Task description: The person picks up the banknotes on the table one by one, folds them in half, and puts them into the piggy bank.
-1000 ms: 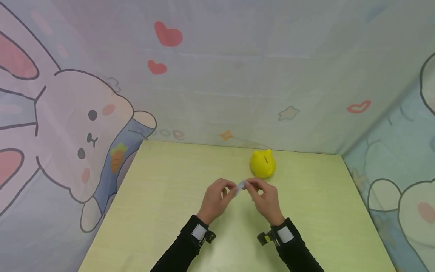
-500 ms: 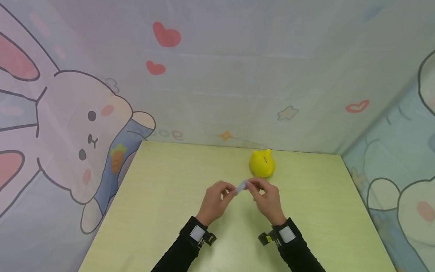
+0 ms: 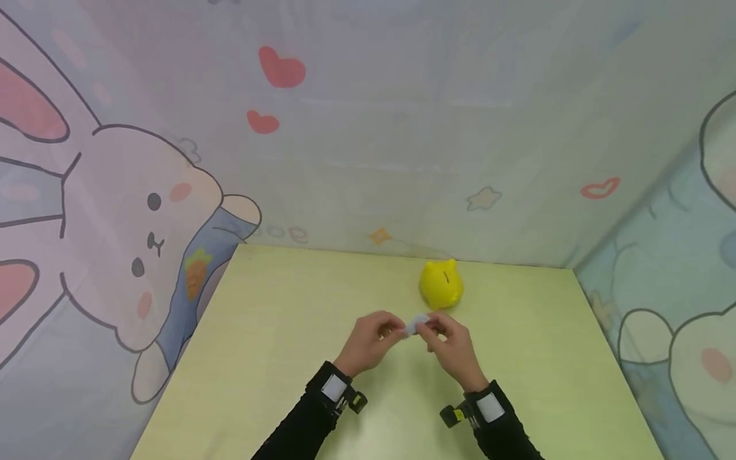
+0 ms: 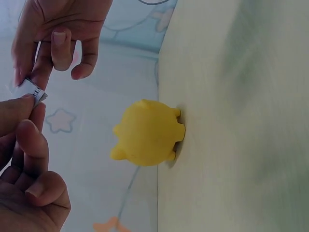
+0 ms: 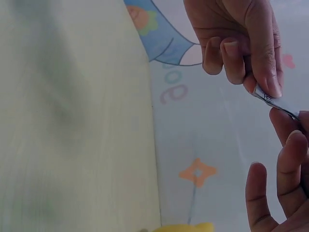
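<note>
Between both hands, above the table, is a small folded slip of whitish paper with dark print along its edge. My left hand pinches one end between thumb and forefinger. The opposite end is pinched by my right hand; its other fingers are bent loosely in the left wrist view. Fingertips cover parts of the slip, so its full size is hidden. Just beyond the hands stands a yellow piggy bank, upright on its short feet, with a dark coin slot on top. Neither hand touches it.
The pale yellow-green table ends at a printed cloth backdrop with hearts, stars and a rabbit. Another cloth hangs along the right side. Each wrist wears a black strap with a small camera.
The slip has turned from a narrow slanted strip to a flatter, broader face, and the right fingers have shifted on it. The whole head view has moved slightly. The piggy bank stays in place.
</note>
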Action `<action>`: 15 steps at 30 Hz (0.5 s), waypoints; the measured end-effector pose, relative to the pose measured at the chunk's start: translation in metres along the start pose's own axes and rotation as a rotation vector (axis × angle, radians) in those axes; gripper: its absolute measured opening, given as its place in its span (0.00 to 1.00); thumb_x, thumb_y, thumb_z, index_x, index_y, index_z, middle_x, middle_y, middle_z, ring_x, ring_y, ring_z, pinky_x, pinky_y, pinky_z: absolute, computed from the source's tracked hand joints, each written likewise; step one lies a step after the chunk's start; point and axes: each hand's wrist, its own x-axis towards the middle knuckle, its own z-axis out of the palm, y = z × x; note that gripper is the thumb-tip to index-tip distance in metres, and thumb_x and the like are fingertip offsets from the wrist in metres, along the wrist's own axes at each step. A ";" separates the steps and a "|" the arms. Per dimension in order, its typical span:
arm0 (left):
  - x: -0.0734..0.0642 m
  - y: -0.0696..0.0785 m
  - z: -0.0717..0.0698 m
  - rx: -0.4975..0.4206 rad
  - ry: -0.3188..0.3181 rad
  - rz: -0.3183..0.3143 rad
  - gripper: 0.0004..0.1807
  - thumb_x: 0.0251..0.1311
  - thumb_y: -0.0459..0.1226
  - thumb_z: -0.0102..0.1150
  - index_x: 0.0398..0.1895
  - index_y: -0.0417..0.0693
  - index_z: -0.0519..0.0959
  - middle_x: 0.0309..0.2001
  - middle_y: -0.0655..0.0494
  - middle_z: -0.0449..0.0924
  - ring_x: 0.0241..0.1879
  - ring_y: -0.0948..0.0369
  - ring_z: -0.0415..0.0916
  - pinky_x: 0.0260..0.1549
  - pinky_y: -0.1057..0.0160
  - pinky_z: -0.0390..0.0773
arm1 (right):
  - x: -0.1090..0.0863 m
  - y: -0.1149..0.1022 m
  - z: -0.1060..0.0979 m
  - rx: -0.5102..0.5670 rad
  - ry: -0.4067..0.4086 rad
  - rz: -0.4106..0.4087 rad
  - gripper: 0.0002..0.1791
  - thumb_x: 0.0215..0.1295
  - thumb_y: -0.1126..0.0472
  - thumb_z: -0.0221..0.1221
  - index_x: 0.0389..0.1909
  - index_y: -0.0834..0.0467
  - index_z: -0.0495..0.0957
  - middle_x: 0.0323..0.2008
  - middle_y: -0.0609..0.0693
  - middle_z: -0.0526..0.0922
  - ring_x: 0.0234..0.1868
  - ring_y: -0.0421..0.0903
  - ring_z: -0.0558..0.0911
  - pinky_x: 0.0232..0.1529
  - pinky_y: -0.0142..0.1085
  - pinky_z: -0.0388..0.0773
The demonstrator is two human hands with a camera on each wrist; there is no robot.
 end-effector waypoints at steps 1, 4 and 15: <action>0.002 -0.001 0.001 0.002 -0.009 -0.010 0.05 0.74 0.38 0.67 0.44 0.46 0.88 0.40 0.56 0.88 0.35 0.66 0.76 0.37 0.67 0.78 | 0.000 0.001 -0.001 -0.015 0.003 -0.003 0.05 0.74 0.64 0.67 0.45 0.61 0.85 0.35 0.57 0.86 0.29 0.41 0.78 0.29 0.31 0.78; 0.008 -0.009 0.007 0.007 -0.022 -0.026 0.06 0.73 0.39 0.68 0.43 0.48 0.88 0.40 0.58 0.88 0.33 0.67 0.76 0.36 0.68 0.78 | 0.001 0.009 -0.004 -0.090 0.027 -0.049 0.05 0.72 0.65 0.68 0.45 0.60 0.85 0.34 0.54 0.87 0.29 0.40 0.78 0.29 0.31 0.78; 0.039 -0.037 0.046 0.051 0.023 -0.049 0.06 0.72 0.43 0.70 0.42 0.52 0.89 0.40 0.62 0.88 0.30 0.70 0.73 0.32 0.70 0.76 | 0.013 0.044 -0.019 -0.256 0.180 -0.210 0.06 0.67 0.70 0.70 0.42 0.59 0.85 0.31 0.46 0.87 0.28 0.38 0.76 0.28 0.33 0.75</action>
